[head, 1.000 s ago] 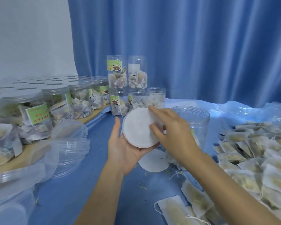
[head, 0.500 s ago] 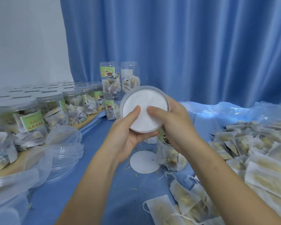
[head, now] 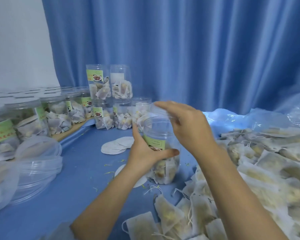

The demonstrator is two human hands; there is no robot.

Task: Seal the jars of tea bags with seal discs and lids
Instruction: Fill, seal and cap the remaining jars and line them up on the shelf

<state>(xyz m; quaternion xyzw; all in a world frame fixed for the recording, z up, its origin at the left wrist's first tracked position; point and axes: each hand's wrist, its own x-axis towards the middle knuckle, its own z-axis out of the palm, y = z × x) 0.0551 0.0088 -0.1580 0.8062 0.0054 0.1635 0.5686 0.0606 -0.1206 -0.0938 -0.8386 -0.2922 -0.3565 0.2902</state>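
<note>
I see my left hand [head: 145, 153] gripping the jar [head: 160, 149] around its middle, thumb across the front below the green label [head: 154, 142], holding it upright on the blue table [head: 80, 170] near the middle. Tea bags fill its lower half. My right hand [head: 185, 125] sits over the mouth of the jar with fingers bent; a clear lid [head: 163, 110] shows as a blur under the fingertips, and I cannot tell whether the hand actually clasps it or only rests on it.

Just left of the jar a few white seal discs [head: 116, 146] lie overlapped on the table, and another disc [head: 121, 170] lies partly hidden under my left wrist. Toward the left edge a stack of clear lids [head: 40, 168] sits open side up. Along the back left, closed jars [head: 57, 113] stand in rows on a wooden board [head: 71, 131], with more jars stacked two high [head: 109, 97] in front of the blue curtain [head: 180, 49]. Loose tea bags [head: 267, 170] are heaped over the right side and the near right corner.
</note>
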